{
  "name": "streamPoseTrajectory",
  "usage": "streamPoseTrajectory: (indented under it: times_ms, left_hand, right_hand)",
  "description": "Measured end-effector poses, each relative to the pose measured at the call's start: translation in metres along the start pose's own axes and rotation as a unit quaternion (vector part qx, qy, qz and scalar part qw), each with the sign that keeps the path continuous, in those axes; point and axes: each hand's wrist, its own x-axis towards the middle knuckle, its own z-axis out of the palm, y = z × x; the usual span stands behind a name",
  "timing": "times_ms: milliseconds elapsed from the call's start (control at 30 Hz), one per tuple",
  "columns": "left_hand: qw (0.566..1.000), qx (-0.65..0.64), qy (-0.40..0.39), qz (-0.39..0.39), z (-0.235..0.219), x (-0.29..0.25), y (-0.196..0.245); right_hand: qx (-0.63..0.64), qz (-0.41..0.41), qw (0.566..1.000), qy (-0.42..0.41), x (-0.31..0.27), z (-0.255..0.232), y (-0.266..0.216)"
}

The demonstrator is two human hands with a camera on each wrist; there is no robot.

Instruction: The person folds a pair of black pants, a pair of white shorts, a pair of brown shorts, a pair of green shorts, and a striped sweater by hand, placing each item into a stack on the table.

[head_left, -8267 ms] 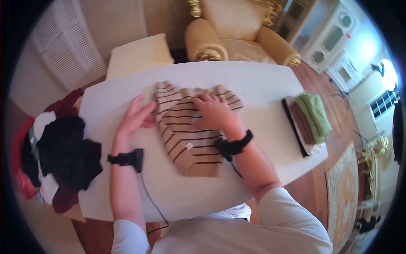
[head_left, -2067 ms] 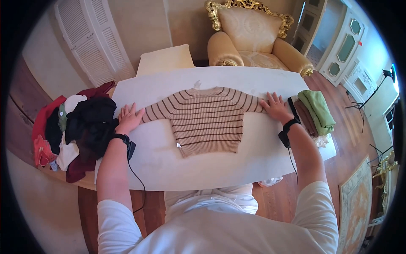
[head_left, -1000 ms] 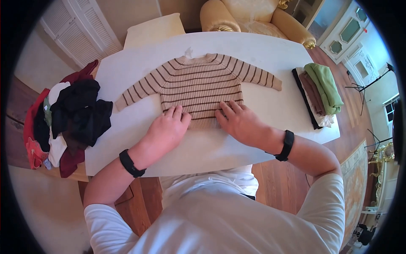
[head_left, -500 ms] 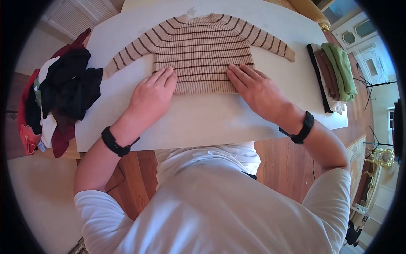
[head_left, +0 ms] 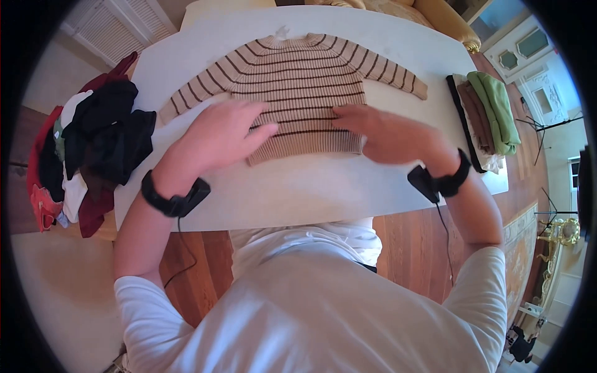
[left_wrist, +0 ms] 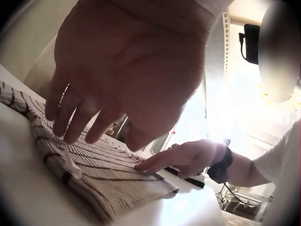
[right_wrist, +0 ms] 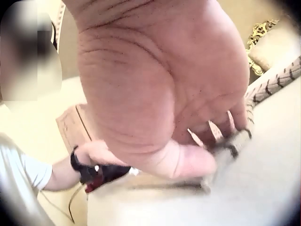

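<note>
A beige sweater with dark brown stripes (head_left: 298, 81) lies flat on the white table (head_left: 298, 193), sleeves spread to both sides. Over its lower left side is the left hand (head_left: 217, 137), fingers extended and slightly apart; in the left wrist view that hand (left_wrist: 122, 70) hovers above the knit, near a small white tag (left_wrist: 71, 165). At the lower right side, the right hand (head_left: 395, 133) has its fingers stretched across the edge of the sweater. The right wrist view shows that palm (right_wrist: 164, 84) with fingertips by the striped cloth; contact is unclear.
Piled loose clothes, black (head_left: 102, 124), red and white, lie at the table's left end. A folded stack with a green garment (head_left: 494, 112) on top is at the right end. An armchair (head_left: 444, 22) stands behind the table.
Since half a second ago both hands have lifted or shifted slightly, and their fingers have turned inward over the sweater. Earlier, the sweater was spread out and its sleeves straightened.
</note>
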Motion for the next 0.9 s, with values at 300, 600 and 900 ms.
streamPoseTrajectory:
  times_ms: [300, 600, 900]
  left_hand:
    - [0.973, 0.075, 0.204, 0.072, 0.051, 0.121, -0.068]
    - [0.988, 0.026, 0.133, -0.077, 0.028, 0.111, -0.079]
    - [0.962, -0.05, 0.266, -0.025, 0.031, 0.107, -0.095]
  right_hand:
    - [-0.102, 0.097, 0.976, 0.168, 0.102, 0.011, 0.053]
    - [-0.06, 0.137, 0.974, 0.169, 0.093, 0.016, 0.07]
    - [0.195, 0.193, 0.907, 0.319, 0.066, -0.016, 0.104]
